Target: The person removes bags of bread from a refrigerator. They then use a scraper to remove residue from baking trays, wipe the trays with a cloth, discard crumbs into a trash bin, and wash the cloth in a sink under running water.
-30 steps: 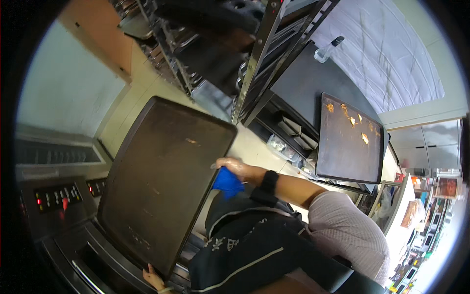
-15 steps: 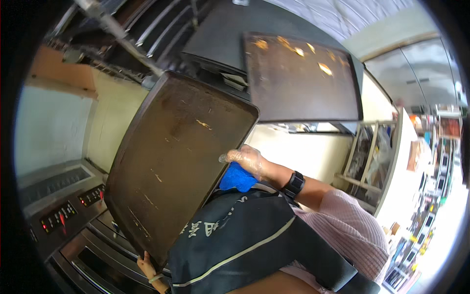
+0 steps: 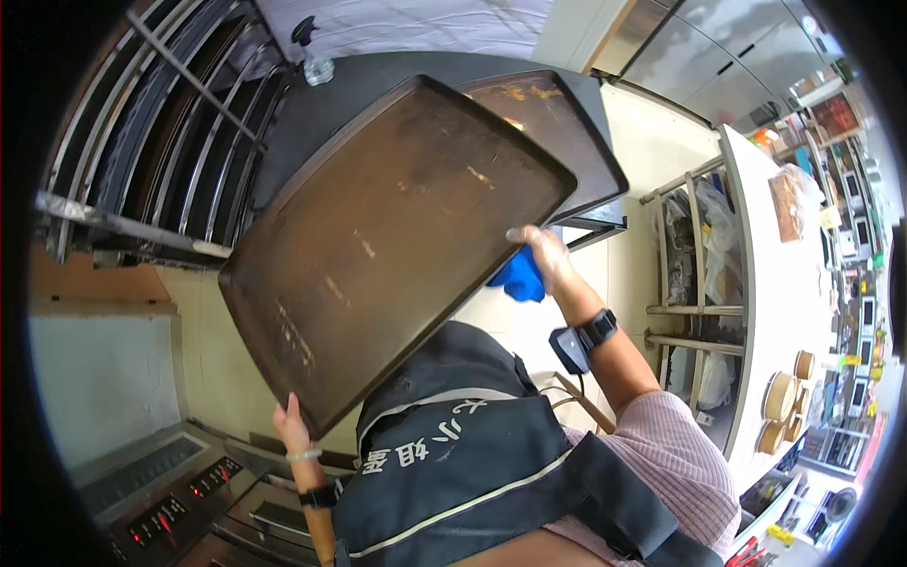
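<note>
The left hand (image 3: 294,427) clasped a dark baking tray (image 3: 402,250) by its near left corner; the right hand (image 3: 548,255) gripped its near edge and a blue cloth (image 3: 519,277). It partly hid from me a second tray (image 3: 578,142) near the right edge of the bench (image 3: 368,83).

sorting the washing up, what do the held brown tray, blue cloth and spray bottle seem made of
The large dark brown rectangular tray looks like metal, dull and perhaps coated: thin rim, pale scuffs. The bunched bright blue cloth seems matt fabric, from its folds; fibre unclear. The clear spray bottle with a black top looks like shiny plastic, being transparent, or possibly glass.
</note>
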Available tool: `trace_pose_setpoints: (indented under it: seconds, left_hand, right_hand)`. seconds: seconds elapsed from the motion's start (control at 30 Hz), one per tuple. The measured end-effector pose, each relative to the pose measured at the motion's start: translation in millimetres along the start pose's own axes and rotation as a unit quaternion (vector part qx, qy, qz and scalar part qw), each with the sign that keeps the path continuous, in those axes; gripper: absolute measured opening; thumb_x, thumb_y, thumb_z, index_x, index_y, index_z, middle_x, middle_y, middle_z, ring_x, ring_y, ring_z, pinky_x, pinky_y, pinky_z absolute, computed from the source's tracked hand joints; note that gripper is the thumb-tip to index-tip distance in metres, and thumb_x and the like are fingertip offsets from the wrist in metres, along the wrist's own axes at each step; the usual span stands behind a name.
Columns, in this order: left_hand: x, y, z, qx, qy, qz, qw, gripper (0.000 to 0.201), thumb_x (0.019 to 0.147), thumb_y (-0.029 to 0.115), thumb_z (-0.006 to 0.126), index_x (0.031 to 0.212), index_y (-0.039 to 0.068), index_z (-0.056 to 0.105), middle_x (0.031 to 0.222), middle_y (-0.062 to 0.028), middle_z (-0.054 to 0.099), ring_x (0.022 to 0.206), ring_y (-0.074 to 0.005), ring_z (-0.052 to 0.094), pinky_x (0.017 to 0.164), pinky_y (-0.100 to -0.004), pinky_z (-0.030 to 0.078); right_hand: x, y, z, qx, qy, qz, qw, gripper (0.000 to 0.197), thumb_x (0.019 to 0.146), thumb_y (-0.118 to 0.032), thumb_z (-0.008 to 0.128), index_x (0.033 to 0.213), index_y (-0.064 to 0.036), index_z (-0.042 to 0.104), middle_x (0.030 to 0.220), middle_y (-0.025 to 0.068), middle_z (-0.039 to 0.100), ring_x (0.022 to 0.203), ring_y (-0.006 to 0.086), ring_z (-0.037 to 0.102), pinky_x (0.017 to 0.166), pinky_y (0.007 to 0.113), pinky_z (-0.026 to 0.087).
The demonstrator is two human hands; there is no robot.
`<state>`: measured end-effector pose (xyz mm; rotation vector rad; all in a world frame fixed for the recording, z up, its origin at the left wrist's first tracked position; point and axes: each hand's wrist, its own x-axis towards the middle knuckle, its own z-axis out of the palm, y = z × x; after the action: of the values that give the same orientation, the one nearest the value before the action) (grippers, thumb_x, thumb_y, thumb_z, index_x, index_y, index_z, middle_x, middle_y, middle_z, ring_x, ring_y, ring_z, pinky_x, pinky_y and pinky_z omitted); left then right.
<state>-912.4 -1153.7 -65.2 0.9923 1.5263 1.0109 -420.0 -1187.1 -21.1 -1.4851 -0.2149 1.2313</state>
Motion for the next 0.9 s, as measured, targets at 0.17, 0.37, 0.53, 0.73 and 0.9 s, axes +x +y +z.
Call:
trace_pose_setpoints:
  seconds: [0.17, 0.37, 0.53, 0.73, 0.9]
  left_hand:
    - [83.7, -7.4, 109.3, -0.005, -0.052, -0.012, 0.999, 0.017, 0.087, 0.013, 0.052, 0.091, -0.004, 0.055, 0.083, -0.0044, 0.058, 0.071, -0.0128, 0.051, 0.067, -0.0276, 0.043]
    - [91.6, 3.4, 184.2, 0.003, -0.056, -0.026, 0.998, 0.020, 0.088, 0.015, 0.052, 0.088, -0.004, 0.055, 0.080, -0.0046, 0.056, 0.070, -0.0135, 0.050, 0.064, -0.0288, 0.043]
    - [117.7, -39.3, 180.7, 0.064, -0.118, -0.020, 0.991, 0.026, 0.086, 0.017, 0.053, 0.100, -0.005, 0.054, 0.093, -0.0079, 0.057, 0.080, -0.0160, 0.051, 0.072, -0.0300, 0.043]
    - [151.9, 31.8, 181.2, 0.397, -0.100, 0.144, 0.901, 0.041, 0.086, 0.027, 0.054, 0.114, -0.003, 0.049, 0.114, -0.0147, 0.051, 0.100, -0.0236, 0.048, 0.089, -0.0337, 0.036]
    - [39.9, 156.3, 373.5, 0.063, -0.434, 0.121, 0.890, 0.055, 0.088, 0.027, 0.049, 0.133, 0.005, 0.027, 0.129, -0.0157, 0.036, 0.117, -0.0256, 0.036, 0.093, -0.0364, 0.034]
  right_hand:
    - [51.3, -34.1, -48.8, -0.128, 0.172, -0.033, 0.976, 0.035, 0.068, -0.028, 0.058, 0.085, 0.0024, 0.063, 0.075, 0.0116, 0.062, 0.064, 0.0207, 0.057, 0.062, 0.032, 0.046]
    - [75.6, -19.9, -87.1, -0.240, 0.248, 0.038, 0.938, 0.036, 0.073, -0.031, 0.059, 0.085, 0.0015, 0.064, 0.072, 0.0127, 0.062, 0.069, 0.0203, 0.059, 0.065, 0.033, 0.047]
    - [31.1, -32.5, -113.3, -0.092, 0.173, -0.027, 0.980, 0.028, 0.073, -0.020, 0.056, 0.092, -0.0001, 0.062, 0.086, 0.0132, 0.063, 0.076, 0.0216, 0.061, 0.070, 0.032, 0.050]
    - [13.6, -53.5, -106.5, 0.182, -0.045, -0.007, 0.982, 0.060, 0.069, -0.015, 0.060, 0.124, -0.0038, 0.041, 0.106, 0.0140, 0.055, 0.091, 0.0228, 0.057, 0.076, 0.035, 0.049]
    - [24.4, -107.4, -98.8, -0.029, -0.186, -0.132, 0.973, 0.071, 0.069, -0.014, 0.066, 0.131, -0.0026, 0.033, 0.120, 0.0155, 0.048, 0.110, 0.0250, 0.046, 0.092, 0.035, 0.038]
